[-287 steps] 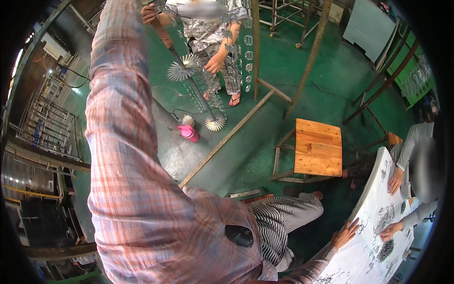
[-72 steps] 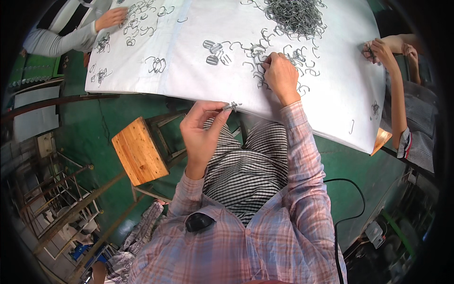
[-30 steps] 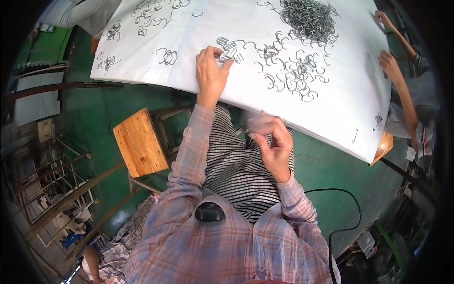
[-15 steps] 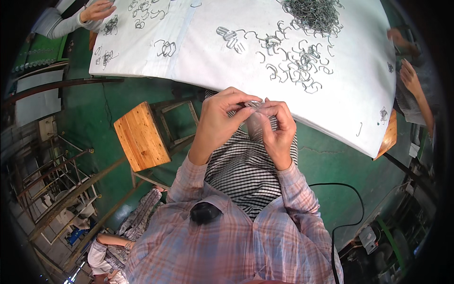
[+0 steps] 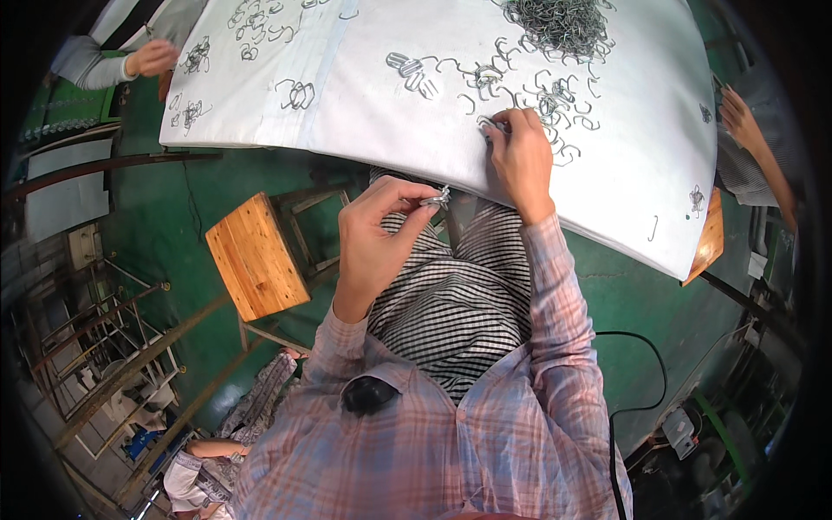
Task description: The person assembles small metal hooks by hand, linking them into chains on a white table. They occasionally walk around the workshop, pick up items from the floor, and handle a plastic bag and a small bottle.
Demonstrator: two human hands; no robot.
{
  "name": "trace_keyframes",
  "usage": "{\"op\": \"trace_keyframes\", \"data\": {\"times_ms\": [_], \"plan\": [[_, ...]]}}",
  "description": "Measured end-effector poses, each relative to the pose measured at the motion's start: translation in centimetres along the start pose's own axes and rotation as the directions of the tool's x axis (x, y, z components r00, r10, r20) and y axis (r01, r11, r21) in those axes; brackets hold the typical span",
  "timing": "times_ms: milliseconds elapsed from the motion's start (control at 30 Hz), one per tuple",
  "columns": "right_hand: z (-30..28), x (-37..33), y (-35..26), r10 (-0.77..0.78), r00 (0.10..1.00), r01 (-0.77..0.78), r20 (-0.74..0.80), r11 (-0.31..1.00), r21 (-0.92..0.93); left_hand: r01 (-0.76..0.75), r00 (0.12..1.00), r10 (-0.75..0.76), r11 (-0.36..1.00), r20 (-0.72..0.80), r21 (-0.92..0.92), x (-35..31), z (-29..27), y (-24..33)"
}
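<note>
Left grip pinched, nearer the torso; right grip curled downward, farther forward.

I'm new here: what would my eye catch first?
Probably the dense heap of curved metal pieces on the white table, top centre-right. Below, the left hand has a small metal part in its grip. A wooden stool stands out against the green floor at left.

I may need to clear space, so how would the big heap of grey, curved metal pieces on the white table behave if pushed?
The big heap of grey, curved metal pieces would probably spread rather than slide whole, since loose ones fringe its edge. The open hooked shapes may snag one another. Being metal, they likely won't squash.
</note>
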State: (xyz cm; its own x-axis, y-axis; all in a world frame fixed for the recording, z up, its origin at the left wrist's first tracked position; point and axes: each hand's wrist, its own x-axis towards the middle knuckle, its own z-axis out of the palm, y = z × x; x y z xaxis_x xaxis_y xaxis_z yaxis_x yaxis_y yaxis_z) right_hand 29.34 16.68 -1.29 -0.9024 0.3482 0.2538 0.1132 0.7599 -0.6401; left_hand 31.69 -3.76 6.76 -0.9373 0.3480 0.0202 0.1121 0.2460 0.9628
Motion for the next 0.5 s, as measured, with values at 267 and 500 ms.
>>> {"op": "trace_keyframes", "data": {"times_ms": [267,500], "plan": [[0.2,0.72,0.13,0.019,0.987,0.011,0.157,0.982,-0.187,0.007,1.0,-0.006,0.999,-0.007,0.04,-0.46,-0.14,-0.56],[0.66,0.53,0.68,-0.1,0.978,0.155,0.182,0.937,-0.313,-0.01,1.0,0.01,0.999,0.003,0.045,-0.41,0.27,-0.39]]}}
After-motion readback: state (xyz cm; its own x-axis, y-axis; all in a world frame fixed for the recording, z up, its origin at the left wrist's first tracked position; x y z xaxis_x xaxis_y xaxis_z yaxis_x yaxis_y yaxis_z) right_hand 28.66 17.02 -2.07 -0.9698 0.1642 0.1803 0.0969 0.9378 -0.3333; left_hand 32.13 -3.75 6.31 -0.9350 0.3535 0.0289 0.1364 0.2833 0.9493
